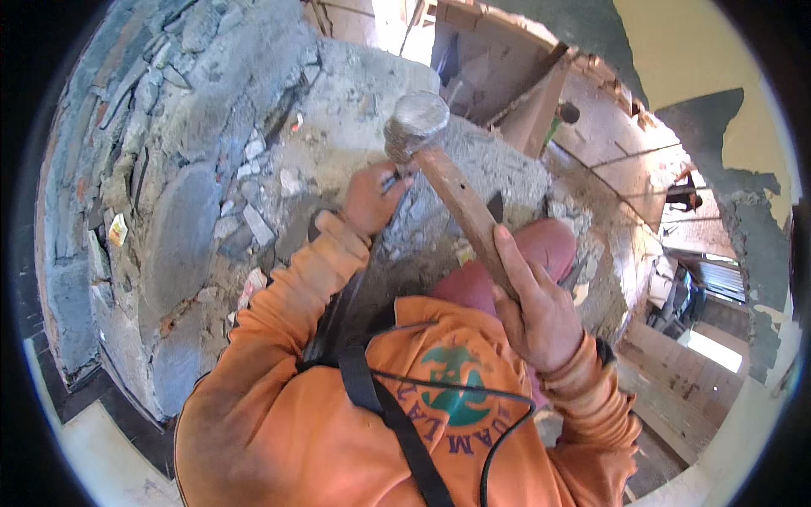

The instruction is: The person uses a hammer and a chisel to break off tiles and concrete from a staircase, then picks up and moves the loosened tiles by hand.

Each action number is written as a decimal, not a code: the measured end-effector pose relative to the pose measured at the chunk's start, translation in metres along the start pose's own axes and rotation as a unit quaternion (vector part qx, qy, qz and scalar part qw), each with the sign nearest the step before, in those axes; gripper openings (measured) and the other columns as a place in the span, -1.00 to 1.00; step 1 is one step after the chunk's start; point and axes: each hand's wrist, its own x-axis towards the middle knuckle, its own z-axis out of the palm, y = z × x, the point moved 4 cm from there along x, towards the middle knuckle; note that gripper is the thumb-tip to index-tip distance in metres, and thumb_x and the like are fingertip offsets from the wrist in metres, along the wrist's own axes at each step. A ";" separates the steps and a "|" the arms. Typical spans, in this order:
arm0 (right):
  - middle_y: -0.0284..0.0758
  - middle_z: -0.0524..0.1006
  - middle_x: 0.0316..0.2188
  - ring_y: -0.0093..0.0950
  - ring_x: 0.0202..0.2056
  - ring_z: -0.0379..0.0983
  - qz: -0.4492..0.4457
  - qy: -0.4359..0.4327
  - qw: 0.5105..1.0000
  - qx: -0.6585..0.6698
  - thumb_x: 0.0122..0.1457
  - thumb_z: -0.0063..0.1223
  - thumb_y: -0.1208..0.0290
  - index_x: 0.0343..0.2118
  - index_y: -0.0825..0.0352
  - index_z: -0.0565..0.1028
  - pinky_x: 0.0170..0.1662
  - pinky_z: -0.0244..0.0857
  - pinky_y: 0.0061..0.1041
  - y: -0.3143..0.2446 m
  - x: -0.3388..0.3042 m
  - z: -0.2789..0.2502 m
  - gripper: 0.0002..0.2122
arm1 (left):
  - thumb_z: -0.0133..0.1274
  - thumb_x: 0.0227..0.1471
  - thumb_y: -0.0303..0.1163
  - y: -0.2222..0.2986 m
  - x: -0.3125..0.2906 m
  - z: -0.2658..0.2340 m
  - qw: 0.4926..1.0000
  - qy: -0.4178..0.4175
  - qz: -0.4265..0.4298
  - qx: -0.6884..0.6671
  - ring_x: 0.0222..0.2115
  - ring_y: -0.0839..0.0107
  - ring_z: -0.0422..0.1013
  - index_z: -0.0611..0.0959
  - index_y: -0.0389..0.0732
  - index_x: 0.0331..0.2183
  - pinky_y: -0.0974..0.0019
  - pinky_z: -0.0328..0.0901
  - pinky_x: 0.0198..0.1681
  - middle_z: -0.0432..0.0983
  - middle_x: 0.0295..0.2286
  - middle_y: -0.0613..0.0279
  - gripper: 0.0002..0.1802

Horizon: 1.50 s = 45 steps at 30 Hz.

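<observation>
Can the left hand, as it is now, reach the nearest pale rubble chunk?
Probably yes: the pale rubble chunk lies close by, with nothing visible between, but the left hand looks closed around a dark tool, so it may not be free.

One hammer with a brown wooden handle and a blunt grey head (453, 193) is counted, along with two bare hands (541, 325), two orange fabric sleeves (296, 283) and one flat black strap (407, 439); many broken grey stone pieces (258, 225) (too jumbled to be tallied) are seen.
</observation>
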 end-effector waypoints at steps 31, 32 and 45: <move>0.03 0.47 -0.12 -0.12 -0.23 0.50 0.106 0.052 0.939 0.323 0.29 -0.18 0.39 0.30 0.37 -0.06 -0.13 0.34 -0.35 0.076 -0.026 0.079 -0.43 | 0.12 0.09 -0.32 0.069 -0.018 0.067 0.851 -0.095 -0.219 -0.468 -0.35 0.53 0.36 0.42 -0.23 0.03 0.38 0.29 -0.29 0.49 -0.38 0.30 -0.52; 0.00 0.48 -0.14 -0.14 -0.26 0.51 0.103 0.009 0.932 0.347 0.29 -0.19 0.39 0.30 0.39 -0.06 -0.15 0.35 -0.36 0.067 -0.017 0.070 -0.43 | 0.12 0.09 -0.31 0.070 -0.017 0.069 0.826 -0.095 -0.224 -0.509 -0.35 0.51 0.36 0.42 -0.23 0.02 0.39 0.28 -0.28 0.49 -0.37 0.30 -0.52; 0.03 0.47 -0.14 -0.07 -0.03 0.40 0.445 0.119 0.885 0.072 0.10 0.08 0.15 -0.05 0.45 0.33 -0.02 0.33 -0.17 0.237 0.106 0.161 -0.51 | -0.01 0.17 -0.21 0.050 -0.044 -0.003 0.755 -0.046 -0.154 -0.636 -0.28 0.40 0.30 0.43 -0.05 -0.01 0.26 0.27 -0.20 0.41 -0.36 0.39 -0.64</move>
